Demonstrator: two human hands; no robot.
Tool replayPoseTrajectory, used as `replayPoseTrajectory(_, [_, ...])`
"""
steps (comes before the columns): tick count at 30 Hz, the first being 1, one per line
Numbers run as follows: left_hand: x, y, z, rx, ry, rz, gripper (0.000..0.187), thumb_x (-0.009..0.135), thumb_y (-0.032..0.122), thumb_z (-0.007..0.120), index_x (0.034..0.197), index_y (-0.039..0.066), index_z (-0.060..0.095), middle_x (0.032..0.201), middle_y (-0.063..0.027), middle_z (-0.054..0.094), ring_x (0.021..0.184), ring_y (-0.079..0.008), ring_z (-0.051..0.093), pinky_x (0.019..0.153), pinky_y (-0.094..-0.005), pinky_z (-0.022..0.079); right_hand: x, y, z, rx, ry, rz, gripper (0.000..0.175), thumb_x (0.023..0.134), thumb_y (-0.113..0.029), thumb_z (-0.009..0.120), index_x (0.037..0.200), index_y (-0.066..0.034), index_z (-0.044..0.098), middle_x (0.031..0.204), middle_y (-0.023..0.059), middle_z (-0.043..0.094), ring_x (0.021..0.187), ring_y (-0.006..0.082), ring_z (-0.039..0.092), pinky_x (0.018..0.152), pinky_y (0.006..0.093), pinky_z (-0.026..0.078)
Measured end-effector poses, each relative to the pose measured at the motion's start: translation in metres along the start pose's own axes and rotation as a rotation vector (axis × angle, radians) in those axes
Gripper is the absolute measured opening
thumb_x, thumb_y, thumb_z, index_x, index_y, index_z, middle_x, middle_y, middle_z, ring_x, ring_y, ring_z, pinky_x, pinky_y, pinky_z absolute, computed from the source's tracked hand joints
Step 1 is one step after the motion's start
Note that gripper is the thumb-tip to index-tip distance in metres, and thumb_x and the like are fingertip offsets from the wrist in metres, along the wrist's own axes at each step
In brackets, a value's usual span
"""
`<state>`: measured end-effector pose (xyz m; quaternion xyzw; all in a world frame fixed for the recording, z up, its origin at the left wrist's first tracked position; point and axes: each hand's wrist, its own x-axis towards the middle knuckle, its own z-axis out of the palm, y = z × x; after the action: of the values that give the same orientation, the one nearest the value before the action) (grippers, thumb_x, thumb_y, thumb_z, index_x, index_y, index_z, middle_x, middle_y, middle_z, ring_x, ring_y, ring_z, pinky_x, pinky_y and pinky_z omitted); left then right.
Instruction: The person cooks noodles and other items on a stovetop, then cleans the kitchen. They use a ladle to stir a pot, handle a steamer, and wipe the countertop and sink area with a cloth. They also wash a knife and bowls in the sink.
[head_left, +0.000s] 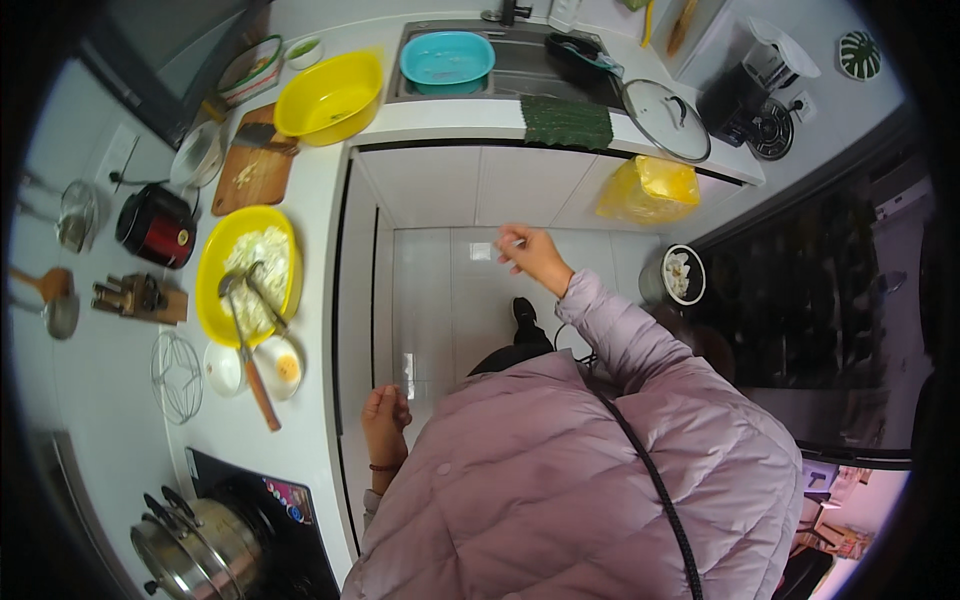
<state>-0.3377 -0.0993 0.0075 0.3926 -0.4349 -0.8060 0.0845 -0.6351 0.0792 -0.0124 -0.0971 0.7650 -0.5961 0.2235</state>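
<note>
My left hand, with a bracelet at the wrist, hangs half curled beside the left counter's front edge; no object shows in it. My right hand is held over the tiled floor with loosely bent fingers, and I see nothing held. On the left counter stands a yellow plastic basin of chopped pale vegetable, a ladle with a wooden handle and another metal utensil resting in it. Two small white bowls sit beside it, one with something yellow-orange inside. Behind lies a wooden cutting board with a cleaver and chopped bits.
A second yellow basin stands at the counter corner. The sink holds a turquoise basin. A glass lid leans at the right counter edge above a yellow bag. A bin stands right; a steel pot is on the cooktop.
</note>
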Motion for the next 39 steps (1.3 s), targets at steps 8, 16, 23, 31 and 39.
replayPoseTrajectory(8, [0.087, 0.013, 0.156, 0.08, -0.018, -0.058, 0.012, 0.091, 0.017, 0.052, 0.088, 0.005, 0.054, 0.067, 0.0006, 0.048, 0.054, -0.0071, 0.038, 0.049, -0.0207, 0.031, 0.156, 0.081, -0.19, 0.593, 0.482, 0.219, 0.033, 0.081, -0.007, 0.062, 0.108, -0.0014, 0.044, 0.09, 0.006, 0.055, 0.072, 0.0182, 0.063, 0.054, 0.0281, 0.054])
replayPoseTrajectory(16, [0.16, 0.033, 0.309, 0.255, -0.188, -0.068, 0.014, 0.091, 0.018, 0.053, 0.09, 0.004, 0.056, 0.065, 0.0009, 0.049, 0.054, -0.0061, 0.038, 0.05, -0.0204, 0.031, 0.235, 0.105, -0.273, 0.855, 0.472, 0.295, 0.025, 0.086, -0.01, 0.059, 0.106, 0.0003, 0.047, 0.1, 0.0097, 0.054, 0.086, 0.0218, 0.063, 0.072, 0.0296, 0.054])
replayPoseTrajectory(23, [0.202, 0.037, 0.366, 0.423, -0.313, -0.162, 0.016, 0.091, 0.02, 0.053, 0.09, 0.004, 0.055, 0.066, 0.0004, 0.05, 0.055, -0.0064, 0.04, 0.051, -0.0206, 0.032, 0.225, 0.108, -0.268, 0.925, 0.337, 0.42, 0.021, 0.083, -0.016, 0.064, 0.093, -0.0017, 0.052, 0.084, 0.0062, 0.056, 0.071, 0.0169, 0.058, 0.07, 0.0303, 0.052])
replayPoseTrajectory(31, [0.295, 0.044, 0.425, 0.449, -0.488, -0.026, 0.016, 0.09, 0.019, 0.052, 0.095, 0.005, 0.056, 0.079, -0.0029, 0.057, 0.066, -0.0102, 0.052, 0.056, -0.0224, 0.041, 0.244, 0.03, -0.269, 0.357, 0.455, -0.092, 0.016, 0.078, -0.013, 0.066, 0.086, -0.0002, 0.06, 0.1, 0.0074, 0.057, 0.085, 0.0109, 0.053, 0.073, 0.0209, 0.042])
replayPoseTrajectory(39, [0.399, 0.011, 0.421, -0.388, -0.844, 0.07, 0.033, 0.094, 0.031, 0.045, 0.12, 0.011, 0.046, 0.107, -0.0017, 0.053, 0.095, -0.0139, 0.054, 0.078, -0.0286, 0.046, 0.251, -0.087, -0.169, -0.237, -0.21, -0.492, 0.021, 0.079, -0.018, 0.066, 0.091, -0.0011, 0.061, 0.113, 0.0116, 0.058, 0.098, 0.0268, 0.057, 0.079, 0.0342, 0.047])
